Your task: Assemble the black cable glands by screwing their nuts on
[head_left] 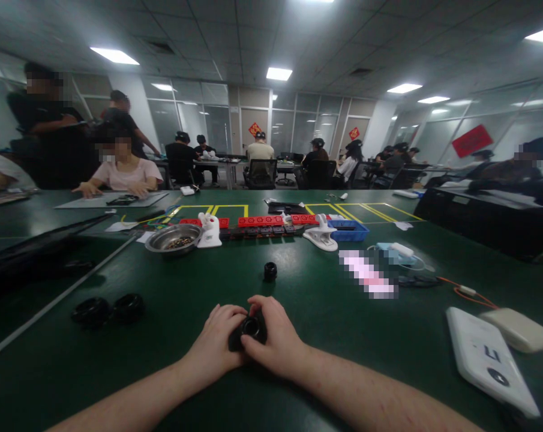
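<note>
While both hands clamp together on black ring part, loose grip could let it roll across desk

— what's that black part?
— small, round, with a shiny ring opening facing up. it sits low on the green table, near its front edge, mostly covered from both sides.

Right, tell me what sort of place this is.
Probably an open-plan assembly or training workroom. Long green work tables hold small parts, such as a metal bowl of pieces and red part trays, and seated people work at other tables behind glass partitions.
</note>
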Motion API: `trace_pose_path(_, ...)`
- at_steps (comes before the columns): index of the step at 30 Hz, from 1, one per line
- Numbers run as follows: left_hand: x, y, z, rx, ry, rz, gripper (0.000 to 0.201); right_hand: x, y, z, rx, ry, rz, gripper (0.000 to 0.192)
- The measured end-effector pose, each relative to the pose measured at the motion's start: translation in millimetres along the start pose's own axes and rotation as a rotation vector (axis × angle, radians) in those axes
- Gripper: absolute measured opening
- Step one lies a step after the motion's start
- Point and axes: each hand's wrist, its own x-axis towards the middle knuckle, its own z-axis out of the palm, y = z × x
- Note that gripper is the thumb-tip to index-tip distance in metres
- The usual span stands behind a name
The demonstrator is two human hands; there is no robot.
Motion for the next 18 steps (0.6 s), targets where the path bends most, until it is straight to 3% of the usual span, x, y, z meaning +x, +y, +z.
trace_pose_path(5, 1.2, 1.3, -0.7, 0.024, -0.018, -0.024, 0.041, -1.0, -1.4, -3.8, 0.050, -0.093, -0.152, 0.057)
trace_pose_path(9, 1.2, -0.2, -0.2, 0.024, -0.003, -0.015, 0.038, -1.9, 0.9, -3.4, 0.041, -0.036, -0.125, 0.060)
trace_pose_path(13, 0.5, 0.1, -0.9, 0.011, -0.005, -0.002, 0.034, -0.8, 1.8, -0.5, 0.031, 0.049, -0.060, 0.052)
trace_pose_path(18, 0.8, 1.0, -1.3, -0.021, -0.001, -0.007, 0.039, -0.4, -1.3, 1.3, 0.015, 0.015, -0.082, 0.038)
